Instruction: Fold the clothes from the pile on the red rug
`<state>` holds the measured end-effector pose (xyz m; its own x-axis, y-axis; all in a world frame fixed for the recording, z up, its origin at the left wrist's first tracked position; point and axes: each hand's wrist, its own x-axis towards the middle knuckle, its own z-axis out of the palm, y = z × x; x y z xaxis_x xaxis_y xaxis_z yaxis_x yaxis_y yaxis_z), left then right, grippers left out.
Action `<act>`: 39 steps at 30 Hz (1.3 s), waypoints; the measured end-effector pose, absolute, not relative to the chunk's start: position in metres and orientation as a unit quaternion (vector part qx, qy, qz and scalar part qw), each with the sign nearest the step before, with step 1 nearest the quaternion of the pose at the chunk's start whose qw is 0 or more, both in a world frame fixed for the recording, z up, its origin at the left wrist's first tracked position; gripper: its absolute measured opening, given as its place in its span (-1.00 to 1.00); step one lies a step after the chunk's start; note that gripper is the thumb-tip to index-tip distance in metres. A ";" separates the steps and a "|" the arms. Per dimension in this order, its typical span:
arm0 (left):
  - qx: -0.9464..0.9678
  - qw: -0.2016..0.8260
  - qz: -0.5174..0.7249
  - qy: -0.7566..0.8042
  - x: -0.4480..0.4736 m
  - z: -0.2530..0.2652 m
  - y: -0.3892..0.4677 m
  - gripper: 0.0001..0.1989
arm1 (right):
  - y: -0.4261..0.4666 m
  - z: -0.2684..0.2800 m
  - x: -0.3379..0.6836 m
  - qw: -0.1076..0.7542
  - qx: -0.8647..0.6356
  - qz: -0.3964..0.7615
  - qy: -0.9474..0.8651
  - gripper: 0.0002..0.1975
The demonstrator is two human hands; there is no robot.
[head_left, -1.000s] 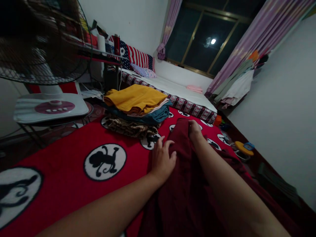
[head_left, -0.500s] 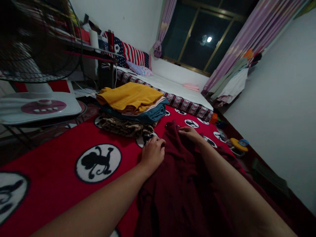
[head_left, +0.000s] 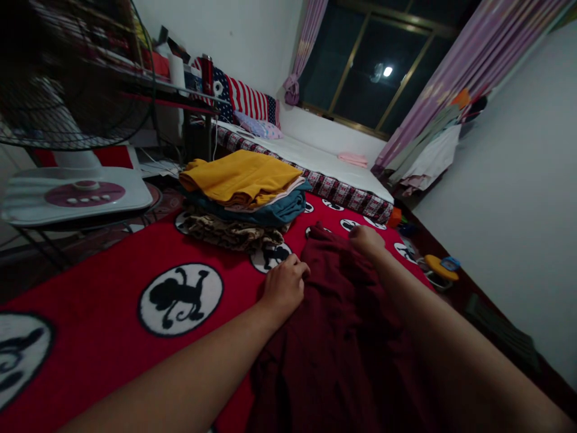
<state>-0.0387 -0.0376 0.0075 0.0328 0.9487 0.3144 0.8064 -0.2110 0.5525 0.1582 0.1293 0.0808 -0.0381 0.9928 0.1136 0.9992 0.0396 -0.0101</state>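
A dark red garment (head_left: 329,337) lies spread and wrinkled over the red blanket (head_left: 108,270), which has black monkey figures in white circles. My left hand (head_left: 286,285) is at the garment's left edge, its fingers curled closed on the cloth. My right hand (head_left: 367,242) is closed at the upper right of the garment, gripping its edge; the fingertips are partly hidden. Just beyond my left hand sits a pile of folded clothes, with a mustard yellow piece (head_left: 243,174) on top, a teal piece (head_left: 279,207) below it and a patterned brown one (head_left: 229,233) underneath.
A fan (head_left: 85,192) stands at the left. Behind the pile is a shelf holding a red flask (head_left: 207,75). A second bed (head_left: 311,153) lies under the window. Clothes (head_left: 433,156) hang at the right wall, above a yellow stool (head_left: 439,266).
My right hand has moved right, drawing the upper part of the garment wider, and its fingers have closed up. My left hand has stayed at the left edge with barely any shift.
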 end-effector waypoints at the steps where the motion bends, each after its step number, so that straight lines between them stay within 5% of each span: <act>1: 0.711 0.109 0.320 0.616 -0.039 0.007 -0.038 -0.70 | 0.135 0.077 0.147 0.087 -0.673 -0.053 -0.733 -0.71; 6: 0.718 0.103 0.330 0.604 -0.040 0.005 -0.037 -0.70 | 0.160 0.059 0.102 0.127 -0.602 -0.053 -0.787 -0.51; 10: 0.711 0.119 0.341 0.604 -0.040 0.004 -0.037 -0.69 | 0.177 0.056 0.098 0.101 -0.624 -0.037 -0.774 -0.73; 14: 0.695 0.127 0.348 0.616 -0.038 0.004 -0.036 -0.69 | 0.187 0.057 0.104 0.194 -0.661 -0.061 -0.722 -0.66; 18: 0.694 0.107 0.335 0.628 -0.036 0.003 -0.036 -0.66 | 0.192 0.042 0.103 0.312 -0.654 0.023 -0.689 -0.71; 21: 0.703 0.067 0.326 0.629 -0.036 0.003 -0.036 -0.66 | 0.197 0.029 0.099 0.297 -0.641 0.090 -0.702 -0.72; 25: 0.702 0.052 0.307 0.640 -0.039 0.003 -0.032 -0.69 | 0.193 0.029 0.100 0.289 -0.612 0.179 -0.714 -0.48; 29: 0.699 0.066 0.309 0.641 -0.044 -0.001 -0.024 -0.68 | 0.150 0.037 0.118 0.308 -0.529 0.211 -0.762 -0.36; 34: 0.694 0.074 0.338 0.631 -0.048 -0.008 -0.017 -0.70 | 0.041 0.033 0.154 0.355 -0.400 0.125 -0.835 -0.54; 39: 0.691 0.077 0.370 0.617 -0.050 -0.010 -0.015 -0.74 | -0.064 0.036 0.166 0.312 -0.307 0.177 -0.882 -0.37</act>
